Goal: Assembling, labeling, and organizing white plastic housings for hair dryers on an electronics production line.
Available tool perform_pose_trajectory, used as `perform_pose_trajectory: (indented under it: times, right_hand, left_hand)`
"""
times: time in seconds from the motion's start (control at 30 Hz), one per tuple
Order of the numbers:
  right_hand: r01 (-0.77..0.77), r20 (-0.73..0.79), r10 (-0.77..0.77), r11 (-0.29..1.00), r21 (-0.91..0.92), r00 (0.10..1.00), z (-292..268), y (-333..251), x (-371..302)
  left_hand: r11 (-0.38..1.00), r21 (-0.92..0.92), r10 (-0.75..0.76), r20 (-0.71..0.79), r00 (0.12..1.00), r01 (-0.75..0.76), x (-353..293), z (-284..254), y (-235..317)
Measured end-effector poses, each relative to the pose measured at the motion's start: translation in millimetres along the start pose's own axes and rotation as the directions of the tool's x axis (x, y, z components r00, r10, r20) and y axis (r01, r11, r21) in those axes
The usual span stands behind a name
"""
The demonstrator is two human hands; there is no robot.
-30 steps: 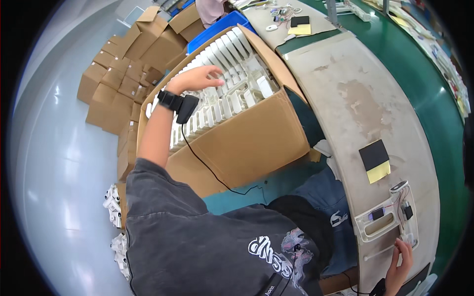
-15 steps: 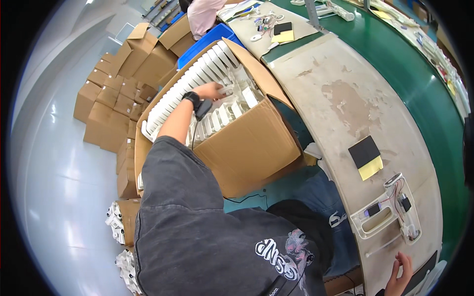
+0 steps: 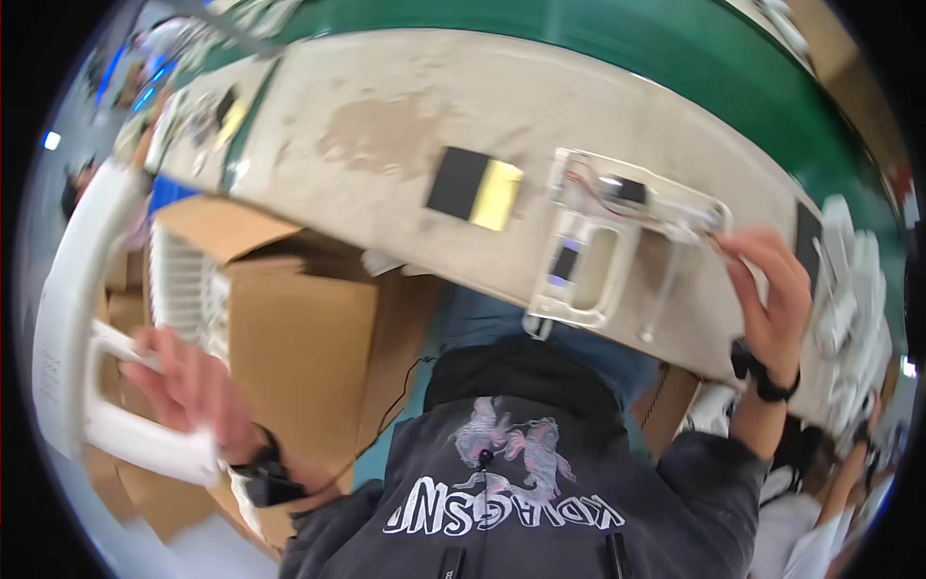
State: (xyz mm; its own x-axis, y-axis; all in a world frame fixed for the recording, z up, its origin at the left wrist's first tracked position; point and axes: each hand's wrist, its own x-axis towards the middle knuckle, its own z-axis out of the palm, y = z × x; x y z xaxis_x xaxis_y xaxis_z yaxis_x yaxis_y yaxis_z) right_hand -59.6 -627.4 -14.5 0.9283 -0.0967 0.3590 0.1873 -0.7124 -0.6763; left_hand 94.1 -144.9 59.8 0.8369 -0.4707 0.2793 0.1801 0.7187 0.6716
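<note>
At the left, my left hand (image 3: 188, 386) is closed around the handle of a large white plastic housing shell (image 3: 60, 318); both are smeared by motion. The shell is held up in front of a carton. On the bench lies an open white housing (image 3: 598, 318) with an oblong handle opening, red and dark wires and small black parts inside. My right hand (image 3: 772, 289) is at its right end, thumb and fingers apart, fingertips at or close to its edge. A thin white rod (image 3: 661, 294) lies beside this housing.
A black-and-yellow pad (image 3: 473, 188) lies on the worn bench top (image 3: 318, 87). The open carton (image 3: 299, 338) below holds rows of white shells (image 3: 188, 289). White parts (image 3: 849, 299) are piled at the right. A green strip (image 3: 540, 19) runs behind the bench.
My view has swung right toward the bench. My left hand has come out of the carton with a white shell. My right hand has moved up to the open housing.
</note>
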Motion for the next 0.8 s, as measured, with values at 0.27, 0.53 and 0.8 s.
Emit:
perform_pose_trajectory:
  times: [0.27,0.53,0.8]
  right_hand:
    - [0.034,-0.062,-0.049,0.975,-0.218,0.997,-4,-5,-2]
    - [-0.019,-0.109,-0.009,0.968,-0.25,0.994,-12,15,-26]
    - [0.023,-0.122,-0.043,0.987,-0.161,0.992,-17,42,-18]
  left_hand:
    - [0.239,-0.429,-0.614,0.628,0.478,0.871,43,49,-237]
    - [0.145,-0.45,-0.643,0.634,0.43,0.881,31,71,-274]
    - [0.623,0.056,-0.777,-0.066,0.626,0.78,59,35,-253]
